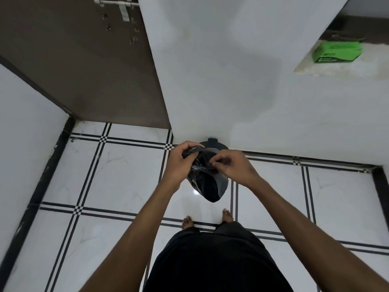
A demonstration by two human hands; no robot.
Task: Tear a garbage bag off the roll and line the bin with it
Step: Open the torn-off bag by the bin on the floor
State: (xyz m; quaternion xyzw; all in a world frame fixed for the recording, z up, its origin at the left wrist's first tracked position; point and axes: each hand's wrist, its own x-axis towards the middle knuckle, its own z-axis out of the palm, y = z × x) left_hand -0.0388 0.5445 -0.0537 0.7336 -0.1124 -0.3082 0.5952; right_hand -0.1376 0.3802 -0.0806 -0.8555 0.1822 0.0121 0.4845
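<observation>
The left hand [179, 163] is curled closed around the upper left of the black bag [205, 180], gripping a bunched edge. The bag hangs between both hands at chest front, above the floor [126, 175], its lower end drooping toward 5 o'clock. It looks thin, light and limp, likely slippery and clingy, so its layers would be best pinched apart at the top edge. The right hand [231, 165] is pinched shut on the bag's top edge, fingertips close together. The bin [213, 144] sits by the wall at 12 o'clock from the bag, mostly hidden behind the hands. A green box [336, 52] rests on a shelf [341, 67] at 2 o'clock, well apart. Nothing appears to block the bin.
</observation>
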